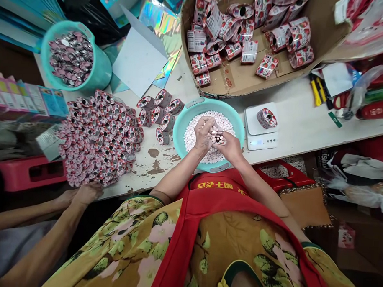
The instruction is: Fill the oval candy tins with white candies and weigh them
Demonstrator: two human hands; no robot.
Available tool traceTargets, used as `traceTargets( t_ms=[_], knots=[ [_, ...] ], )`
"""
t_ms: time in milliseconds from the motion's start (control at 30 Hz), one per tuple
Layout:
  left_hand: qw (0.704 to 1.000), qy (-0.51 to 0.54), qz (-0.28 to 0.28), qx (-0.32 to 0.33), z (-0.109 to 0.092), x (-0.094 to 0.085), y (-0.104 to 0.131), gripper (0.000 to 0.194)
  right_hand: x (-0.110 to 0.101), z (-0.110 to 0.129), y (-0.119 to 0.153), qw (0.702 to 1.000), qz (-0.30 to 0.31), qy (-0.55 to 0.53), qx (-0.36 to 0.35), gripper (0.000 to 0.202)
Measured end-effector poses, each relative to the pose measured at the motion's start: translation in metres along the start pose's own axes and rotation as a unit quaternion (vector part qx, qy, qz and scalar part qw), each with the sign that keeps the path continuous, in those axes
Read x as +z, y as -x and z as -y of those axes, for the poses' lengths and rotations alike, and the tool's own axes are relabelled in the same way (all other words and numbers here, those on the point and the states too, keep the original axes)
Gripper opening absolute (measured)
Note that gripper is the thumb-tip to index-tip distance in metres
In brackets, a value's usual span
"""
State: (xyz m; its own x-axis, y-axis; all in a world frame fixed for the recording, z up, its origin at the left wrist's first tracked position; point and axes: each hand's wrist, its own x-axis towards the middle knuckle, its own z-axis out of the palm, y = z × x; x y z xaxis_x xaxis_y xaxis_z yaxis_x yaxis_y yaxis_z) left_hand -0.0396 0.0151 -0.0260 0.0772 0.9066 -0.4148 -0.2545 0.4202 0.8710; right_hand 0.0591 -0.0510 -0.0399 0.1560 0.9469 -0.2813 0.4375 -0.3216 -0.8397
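Handling round pellets (216, 131), plastic basin (179, 132)

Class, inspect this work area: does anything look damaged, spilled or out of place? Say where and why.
Yes: the white tabletop looks damaged. Ragged brown patches interrupt its pale surface between the large pile of printed containers and the turquoise basin, as if the coating had worn or peeled away.

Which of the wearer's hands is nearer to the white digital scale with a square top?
Right. The right hand is over the round turquoise plastic basin, left of the scale and apart from it; the left hand is also over the basin, farther left.
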Motion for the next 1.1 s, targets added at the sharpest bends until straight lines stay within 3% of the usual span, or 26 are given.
traceTargets(
  t_ms=[167,300,400,667,1100],
  knots=[
    [1.000,-0.020,-0.011,-0.004,0.002,0.004,-0.005,0.033,-0.003,0.008,-0.002,0.998,-0.003,0.063,0.026,0.029],
    [1.000,-0.020,0.009,-0.001,0.005,0.005,-0.012,0.039,-0.006,0.015,-0.004,0.995,-0.002,0.093,0.025,0.038],
    [1.000,0.009,0.005,0.010,0.005,0.006,-0.016,0.036,-0.009,0.017,-0.007,0.994,0.004,0.107,0.031,0.034],
    [0.999,0.031,0.011,-0.011,-0.008,0.011,-0.016,0.048,-0.010,0.011,-0.010,0.999,-0.003,0.030,0.015,0.034],
    [1.000,-0.022,0.003,0.003,0.002,0.015,-0.022,0.040,-0.003,0.007,-0.012,0.998,-0.047,0.046,0.018,0.032]
  ],
)
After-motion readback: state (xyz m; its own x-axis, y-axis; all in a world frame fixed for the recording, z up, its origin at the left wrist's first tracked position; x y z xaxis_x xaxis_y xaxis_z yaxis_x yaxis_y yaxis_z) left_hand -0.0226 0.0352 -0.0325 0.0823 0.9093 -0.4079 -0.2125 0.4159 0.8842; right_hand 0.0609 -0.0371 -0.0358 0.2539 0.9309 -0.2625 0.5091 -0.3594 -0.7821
